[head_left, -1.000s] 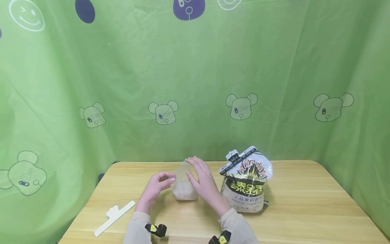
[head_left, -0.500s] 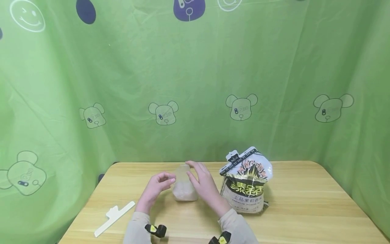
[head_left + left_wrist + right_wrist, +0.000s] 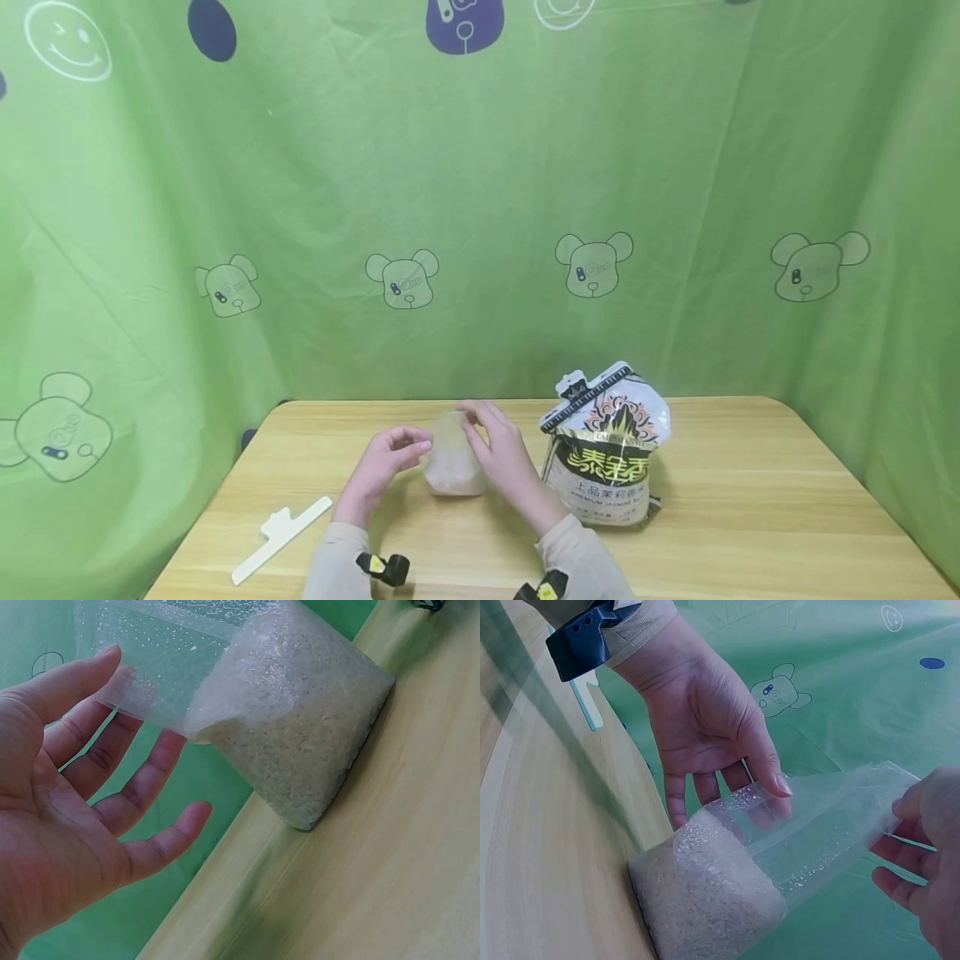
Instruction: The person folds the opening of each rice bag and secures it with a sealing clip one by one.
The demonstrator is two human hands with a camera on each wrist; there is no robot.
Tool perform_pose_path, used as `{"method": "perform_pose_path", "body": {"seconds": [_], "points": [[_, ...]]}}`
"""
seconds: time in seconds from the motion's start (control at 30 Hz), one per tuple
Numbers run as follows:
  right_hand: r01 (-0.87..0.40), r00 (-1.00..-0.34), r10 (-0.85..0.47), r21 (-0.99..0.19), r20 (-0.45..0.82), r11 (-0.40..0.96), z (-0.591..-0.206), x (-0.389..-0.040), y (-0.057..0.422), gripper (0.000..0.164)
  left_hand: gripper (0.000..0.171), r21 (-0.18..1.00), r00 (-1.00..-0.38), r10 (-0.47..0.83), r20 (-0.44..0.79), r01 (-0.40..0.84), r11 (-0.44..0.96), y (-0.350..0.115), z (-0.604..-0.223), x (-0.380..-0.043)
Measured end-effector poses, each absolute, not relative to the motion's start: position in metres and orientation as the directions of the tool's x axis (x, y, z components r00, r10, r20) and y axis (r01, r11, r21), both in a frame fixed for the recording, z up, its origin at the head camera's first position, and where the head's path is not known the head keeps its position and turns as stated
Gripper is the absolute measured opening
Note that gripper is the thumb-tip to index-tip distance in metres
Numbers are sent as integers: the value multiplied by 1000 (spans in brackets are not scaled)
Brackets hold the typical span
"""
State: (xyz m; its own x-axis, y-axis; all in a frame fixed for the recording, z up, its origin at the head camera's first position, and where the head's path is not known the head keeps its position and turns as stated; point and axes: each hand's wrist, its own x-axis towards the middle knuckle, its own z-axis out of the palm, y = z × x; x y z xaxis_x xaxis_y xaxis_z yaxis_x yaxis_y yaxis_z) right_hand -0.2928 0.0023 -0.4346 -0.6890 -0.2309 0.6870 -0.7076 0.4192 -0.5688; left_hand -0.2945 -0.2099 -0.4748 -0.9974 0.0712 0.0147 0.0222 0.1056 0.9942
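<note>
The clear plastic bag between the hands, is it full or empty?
Neither: the clear plastic bag is partly filled. Rice occupies its lower part; the upper part looks see-through.

Left arm (image 3: 337, 557): pale-sleeved, reaching forward and slightly inward.
Left hand (image 3: 384, 465): bare, palm turned inward, thumb close to the nearest fingertips, little finger apart and gently bent.
Right arm (image 3: 588, 557): pale-sleeved, slanting inward toward the left hand.
Right hand (image 3: 504, 454): bare, fingertips higher than the left hand's, thumb and fingers pinching, lower fingers bent.
Hands: facing each other, apart.
</note>
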Motion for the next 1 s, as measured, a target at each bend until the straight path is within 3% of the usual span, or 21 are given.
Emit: {"method": "perform_pose_path", "body": {"seconds": [0.63,1.0], "points": [[-768,-609,-207,-502,766,399,-439,-297,1,19,28,997,-999,47,23,26,66,-209,-473,-295],[-744,-650,-246,-537,719,398,-438,-296,5,18,29,998,-998,54,19,22,62,-211,-476,-296]]}}
